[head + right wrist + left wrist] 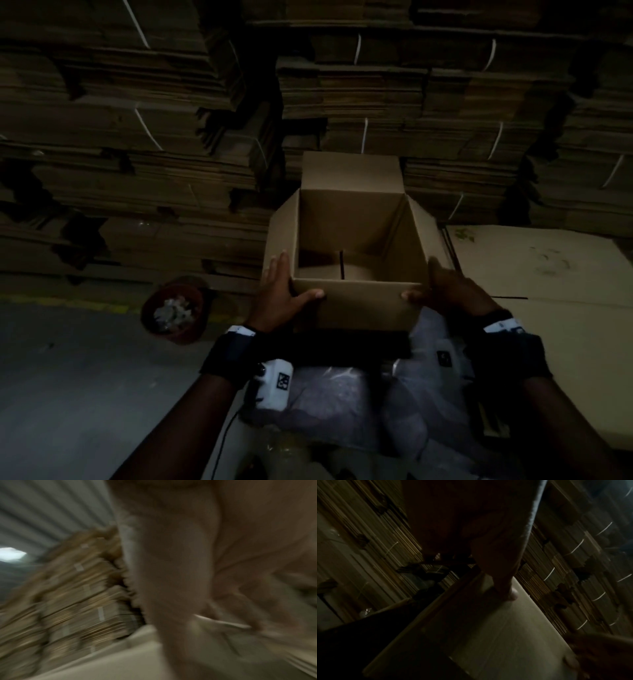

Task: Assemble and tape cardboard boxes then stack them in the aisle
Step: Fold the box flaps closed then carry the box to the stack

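The room was dim. On the left lay a grey concrete floor (pixel 68 359) with a faint yellow line at its far edge, and on it stood a reddish bucket (pixel 174 313) holding pale scraps. Behind, filling the whole back of the head view, rose stacks of flattened cardboard (pixel 137 137) bound with white straps. At the lower middle lay crumpled clear plastic wrap (pixel 342 394), and to the right a flat cardboard sheet (pixel 548 274) lay level.

The left hand (pixel 279 291) pressed on the left near corner of the cardboard box (pixel 356 305), its fingers (pixel 277 270) straight along the left wall and the thumb laid across the near wall; nothing was curled round the card. The right hand (pixel 448 287) mirrored it on the right near corner, thumb on the near wall, the other fingers stretched up the right side, likewise flat and uncurled. Both wrists wore dark straps with white camera units.

The box sat between the hands, in front of the stacks, its mouth facing up toward the head camera. Its far flap stood upright and the side flaps leaned outward. Inside, the bottom flaps met at a dark seam running from near to far. The box looked nearly square, so no long axis could be told.
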`<state>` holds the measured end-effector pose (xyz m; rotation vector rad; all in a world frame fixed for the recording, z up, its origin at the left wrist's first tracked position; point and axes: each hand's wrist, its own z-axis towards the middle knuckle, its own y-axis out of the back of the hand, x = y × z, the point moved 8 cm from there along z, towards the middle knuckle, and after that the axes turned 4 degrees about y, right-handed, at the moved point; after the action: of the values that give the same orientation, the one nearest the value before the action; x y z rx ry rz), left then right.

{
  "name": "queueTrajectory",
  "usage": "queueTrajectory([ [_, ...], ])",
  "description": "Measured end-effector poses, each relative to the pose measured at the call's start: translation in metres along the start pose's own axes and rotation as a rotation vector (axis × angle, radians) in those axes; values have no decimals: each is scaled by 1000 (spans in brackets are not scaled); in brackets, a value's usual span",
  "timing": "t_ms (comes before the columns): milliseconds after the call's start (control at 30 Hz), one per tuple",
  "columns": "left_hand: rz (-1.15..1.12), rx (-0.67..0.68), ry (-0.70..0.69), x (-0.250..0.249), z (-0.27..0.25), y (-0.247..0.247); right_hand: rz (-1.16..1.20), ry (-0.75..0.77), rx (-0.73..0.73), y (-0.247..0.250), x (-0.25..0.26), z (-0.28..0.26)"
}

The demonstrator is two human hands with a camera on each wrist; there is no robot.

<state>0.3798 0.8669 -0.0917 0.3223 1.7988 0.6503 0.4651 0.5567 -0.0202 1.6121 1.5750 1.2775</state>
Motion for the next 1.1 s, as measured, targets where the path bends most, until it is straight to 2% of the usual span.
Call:
queueTrajectory([
  [67, 6, -46, -6, -7, -4, -6, -201, -35, -32, 13, 20, -3],
  [133, 39, -69, -14, -12, -9, -8, -241, 91, -74, 19, 60, -5],
  [200, 76, -119, -28, -9, -16, -1, -199, 244, -60, 12, 101, -5],
  [300, 20, -282, -41, 8, -33, 19, -47, 460, -27, -7, 156, -7],
  [400, -179, -469, 52, 38, -61, 33, 16, 600, -33, -25, 193, -7],
  [467, -325, -500, 124, 57, -76, 24, 33, 619, -31, -38, 201, -3],
  [533, -423, -439, 162, 67, -85, 7, 65, 651, -20, -46, 204, -1],
  [600, -413, -345, 174, 64, -82, -9, 99, 675, -40, -44, 201, 0],
  [700, -338, -236, 134, 43, -63, -14, 142, 667, -94, -28, 192, -2],
  [800, -330, -148, 88, 12, -40, -12, 226, 695, -85, -4, 185, -13],
  [967, -228, -121, -105, -30, -21, -12, 411, 723, -131, 45, 167, -47],
  [1100, -87, -70, -167, -33, -24, -14, 514, 664, -258, 76, 129, -54],
])
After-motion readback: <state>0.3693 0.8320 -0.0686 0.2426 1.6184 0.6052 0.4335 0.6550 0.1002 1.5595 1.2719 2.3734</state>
